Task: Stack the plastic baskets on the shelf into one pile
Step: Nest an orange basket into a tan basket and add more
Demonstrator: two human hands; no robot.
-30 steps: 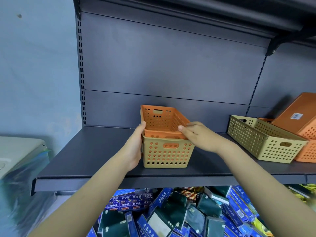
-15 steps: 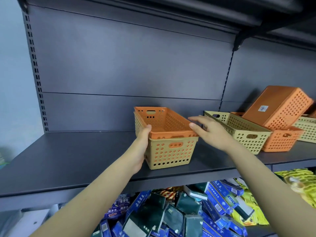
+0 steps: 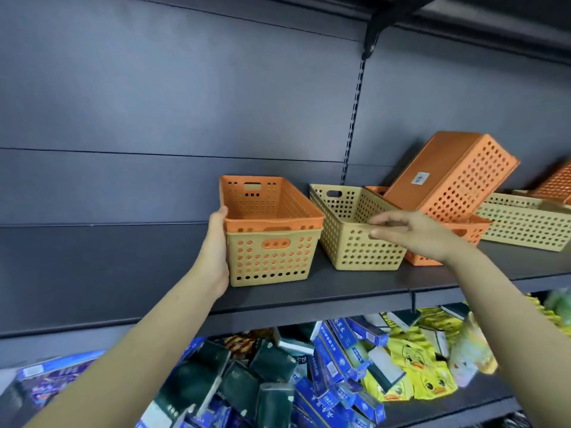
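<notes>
An orange basket (image 3: 268, 205) sits nested inside a tan basket (image 3: 273, 257) on the dark shelf (image 3: 108, 267). My left hand (image 3: 216, 242) grips the left side of this pile. To its right stands a second tan basket (image 3: 355, 239). My right hand (image 3: 414, 233) hovers with fingers apart at that basket's near right rim; whether it touches is unclear. Behind it an orange basket (image 3: 463, 233) stands upright, and another orange basket (image 3: 454, 177) lies upside down and tilted on top, a white label on its base.
More tan (image 3: 525, 223) and orange (image 3: 556, 183) baskets stand at the far right of the shelf. A vertical slotted upright (image 3: 355, 103) divides the back panel. The lower shelf holds several blue, dark green and yellow packets (image 3: 340, 366).
My right hand left the pile and reached right to the second tan basket. The view swung right, showing more baskets. My left hand stayed on the pile.
</notes>
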